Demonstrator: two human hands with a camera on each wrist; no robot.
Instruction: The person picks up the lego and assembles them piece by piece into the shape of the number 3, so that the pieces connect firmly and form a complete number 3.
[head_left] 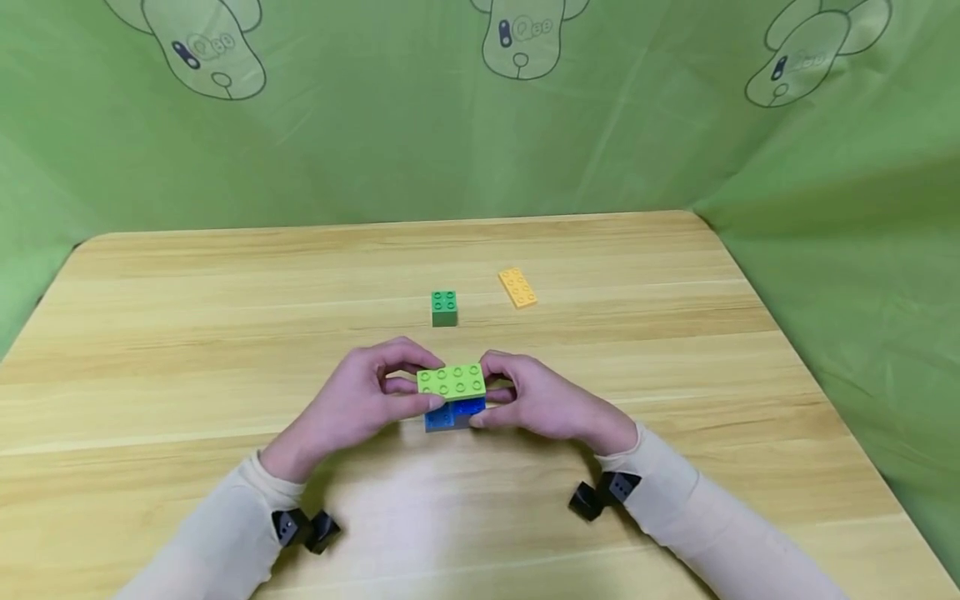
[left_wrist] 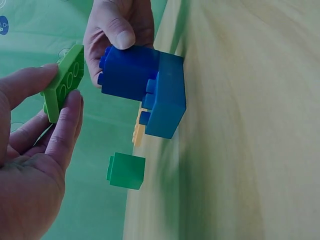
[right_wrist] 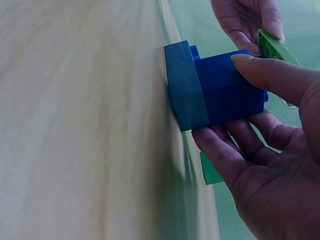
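My left hand [head_left: 352,398] pinches a thin lime-green building plate [head_left: 452,382] with two rows of studs, thumb on one side and fingers on the other. It is held above a dark blue brick [left_wrist: 131,74], and the left wrist view shows a gap between them. That dark blue brick sits on one end of a lighter blue brick [left_wrist: 170,97], whose other studs stay bare. From the right, my right hand [head_left: 543,400] grips the dark blue brick, its thumb on the near face and its fingers behind. The blue stack stands close over the table.
Beyond the hands a green square brick [head_left: 444,310] stands on the wooden table [head_left: 225,292]. Farther back and to the right lies a flat orange-yellow plate [head_left: 518,287]. A green cloth [head_left: 375,150] hangs behind and beside the table.
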